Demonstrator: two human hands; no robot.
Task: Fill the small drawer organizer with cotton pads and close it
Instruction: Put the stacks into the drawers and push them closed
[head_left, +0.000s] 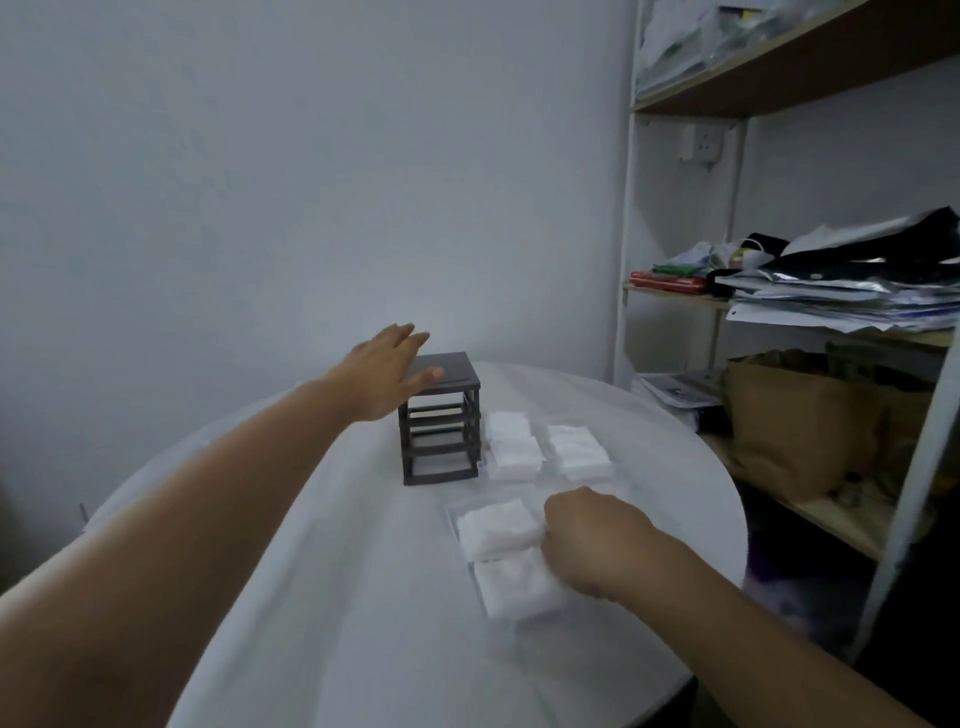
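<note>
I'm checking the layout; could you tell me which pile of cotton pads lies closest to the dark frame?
The pile directly right of the frame, almost against it; another lies farther right, and two sit by the right hand.

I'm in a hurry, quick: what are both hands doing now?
Left hand: open, at the drawer organizer.
Right hand: closed on cotton pads.

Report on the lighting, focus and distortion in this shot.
Head view: dim, flat, bluish light with no glare; wide-angle distortion stretches the left forearm and tilts the shelf posts; mild softness throughout; the cotton pads wash out to white with little texture.
</note>
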